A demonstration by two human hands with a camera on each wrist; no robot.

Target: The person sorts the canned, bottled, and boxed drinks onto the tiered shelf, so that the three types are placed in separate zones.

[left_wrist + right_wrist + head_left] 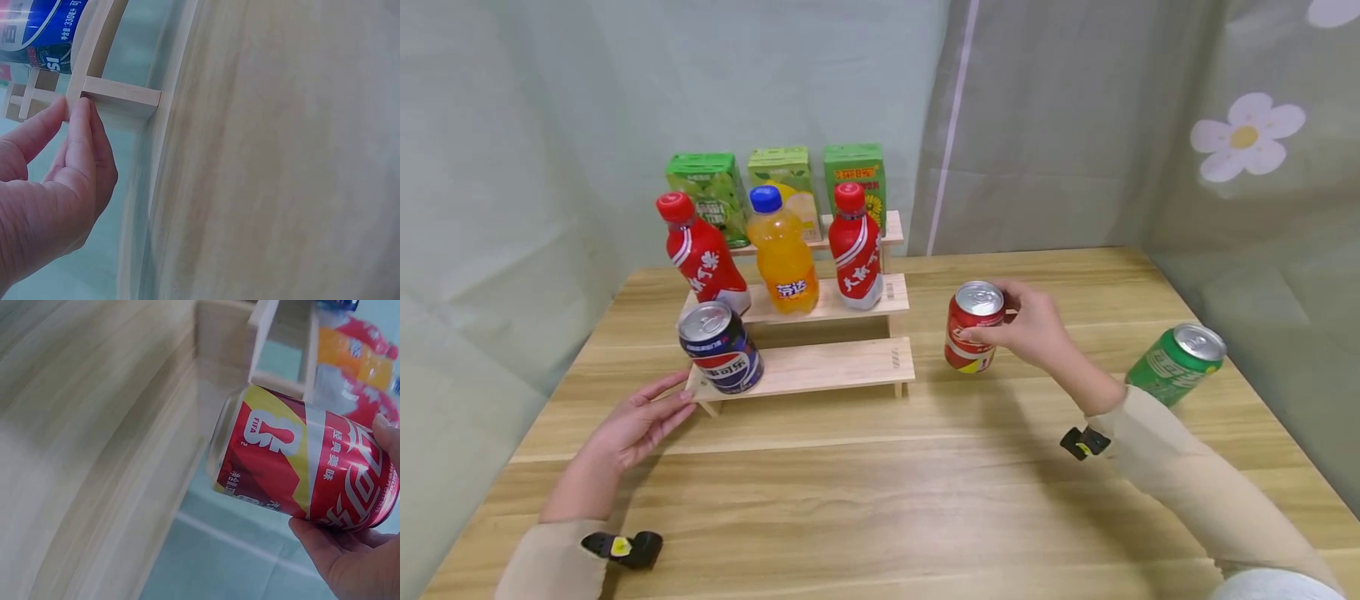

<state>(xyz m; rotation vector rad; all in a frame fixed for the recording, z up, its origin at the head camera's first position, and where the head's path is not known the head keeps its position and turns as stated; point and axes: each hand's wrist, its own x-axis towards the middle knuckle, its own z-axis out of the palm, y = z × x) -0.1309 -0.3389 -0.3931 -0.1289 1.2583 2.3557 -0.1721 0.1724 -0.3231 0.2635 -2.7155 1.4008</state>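
Note:
My right hand (1033, 329) grips a red Coca-Cola can (973, 329) near its top, thumb on one side and fingers on the other. In the right wrist view the can (294, 462) shows a FIFA mark and its base hangs clear of nearby surfaces. At the left end of the tiered wooden rack (827, 367), my left hand (636, 421) pinches the lowest board between thumb and fingertips. A dark blue Pepsi can (722, 346) stands on that board's left end, just above the left fingers.
The middle tier bears two red bottles (703, 262) (856, 250) and an orange Fanta bottle (782, 254). Green drink cartons (711, 192) line the top tier. A green can (1176, 362) stands on the wooden table (880, 500) beside my right forearm. Curtains hang behind.

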